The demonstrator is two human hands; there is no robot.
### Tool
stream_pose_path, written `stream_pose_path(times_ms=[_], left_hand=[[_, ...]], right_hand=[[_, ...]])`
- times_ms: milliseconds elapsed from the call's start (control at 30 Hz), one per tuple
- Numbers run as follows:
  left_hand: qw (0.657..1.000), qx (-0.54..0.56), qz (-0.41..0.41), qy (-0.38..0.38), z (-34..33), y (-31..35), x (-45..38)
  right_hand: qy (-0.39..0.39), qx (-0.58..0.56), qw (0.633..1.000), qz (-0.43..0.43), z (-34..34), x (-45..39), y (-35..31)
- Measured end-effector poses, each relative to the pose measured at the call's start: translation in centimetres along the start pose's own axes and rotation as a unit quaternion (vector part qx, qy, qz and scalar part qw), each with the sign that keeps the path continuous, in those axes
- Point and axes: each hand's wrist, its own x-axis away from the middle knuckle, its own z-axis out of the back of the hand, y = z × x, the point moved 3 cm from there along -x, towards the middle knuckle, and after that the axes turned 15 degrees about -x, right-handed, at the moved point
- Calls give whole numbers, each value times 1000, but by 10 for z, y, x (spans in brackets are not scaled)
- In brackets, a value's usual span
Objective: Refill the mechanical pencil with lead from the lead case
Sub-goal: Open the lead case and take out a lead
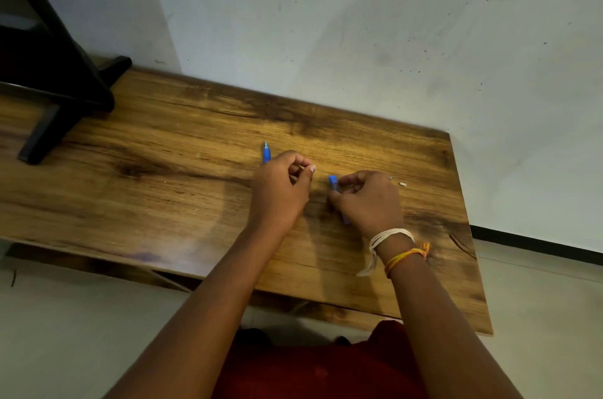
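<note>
A blue mechanical pencil [266,153] sticks out past my left hand [280,191], tip pointing away toward the wall. The rest of it is hidden by the closed fingers. The thumb and forefinger of that hand are pinched together, and I cannot tell whether a lead is between them. My right hand [370,201] is closed around a small blue lead case [333,183]. Its upper end shows by the fingertips and its lower end below the palm. The two hands are a short gap apart above the wooden table [163,170].
A tiny white piece [402,183] lies on the table just right of my right hand. A black stand [65,85] occupies the table's far left corner. The wall runs along the far edge, and the table's right edge is close to my right hand.
</note>
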Motion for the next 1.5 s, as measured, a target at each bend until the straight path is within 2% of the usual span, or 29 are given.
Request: stream_pose_path(times_ms=[67, 133, 200, 267, 333, 400, 533, 733, 833, 933, 1100, 1333, 1400, 1433, 1500], left_hand=[[999, 28, 6, -24, -5, 3, 1], [997, 59, 21, -46, -10, 6, 2], [993, 90, 31, -66, -14, 10, 3], [988, 119, 38, -86, -18, 14, 4], [976, 169, 69, -119, -21, 18, 3], [951, 242, 117, -150, -23, 21, 3], [920, 321, 172, -144, -23, 22, 5], [896, 359, 236, -111, -23, 18, 4], [852, 434, 275, -96, -27, 20, 8], [818, 483, 288, -125, -35, 25, 18], [794, 509, 314, -106, -42, 27, 22], [778, 526, 325, -112, -42, 25, 19], [777, 524, 329, -116, -42, 23, 19], [777, 524, 329, -117, -42, 22, 18], [777, 525, 326, -121, -42, 19, 16]], right_hand=[[-3, -26, 1000, -14, 5, -2, 2], [-10, -129, 990, -51, 10, -3, 6], [-8, -288, 952, -99, 13, -1, 7], [6, -432, 894, -115, 15, 0, 6], [15, -508, 856, -95, 16, 0, 4], [9, -531, 845, -68, 16, 1, 2], [-10, -518, 854, -49, 15, 3, 0], [21, -523, 851, -54, 17, 5, -2], [36, -543, 837, -55, 16, 7, -6], [13, -547, 833, -76, 12, 9, -7], [-46, -513, 854, -73, 6, 13, -7], [-53, -540, 835, -93, 5, 11, -5], [-36, -493, 864, -93, 9, 9, -4], [-13, -437, 895, -87, 13, 7, -1], [38, -241, 968, -56, 26, 2, 6]])
